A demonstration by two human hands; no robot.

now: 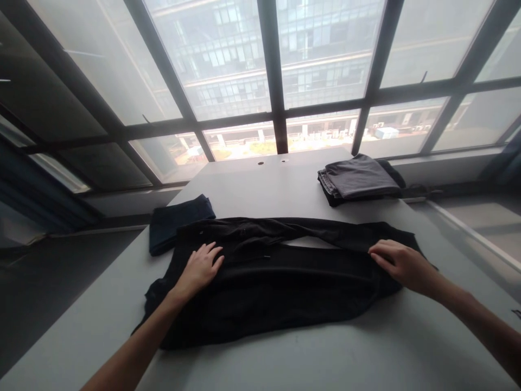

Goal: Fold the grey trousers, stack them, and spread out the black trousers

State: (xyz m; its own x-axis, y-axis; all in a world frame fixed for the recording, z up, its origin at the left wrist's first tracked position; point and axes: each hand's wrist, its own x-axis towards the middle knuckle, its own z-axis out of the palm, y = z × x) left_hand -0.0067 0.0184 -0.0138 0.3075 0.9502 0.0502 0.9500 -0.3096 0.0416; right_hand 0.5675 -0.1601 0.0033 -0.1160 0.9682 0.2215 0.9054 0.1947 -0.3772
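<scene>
A pair of black trousers (285, 288) lies spread sideways across the white table, its waist end at the left and the legs reaching right. Between the two legs a narrow gap shows the tabletop. My left hand (202, 264) rests flat on the waist end, fingers spread and holding nothing. Over at the right, my right hand (396, 260) has its thumb and fingers pinched together on the inner edge of the nearer leg. The fabric is wrinkled along the far leg.
Folded dark blue jeans (177, 220) lie at the left edge of the table (260, 187), by the trousers' waist. A stack of folded grey and black clothes (360, 176) sits at the back right. Large windows (321, 54) rise behind the table.
</scene>
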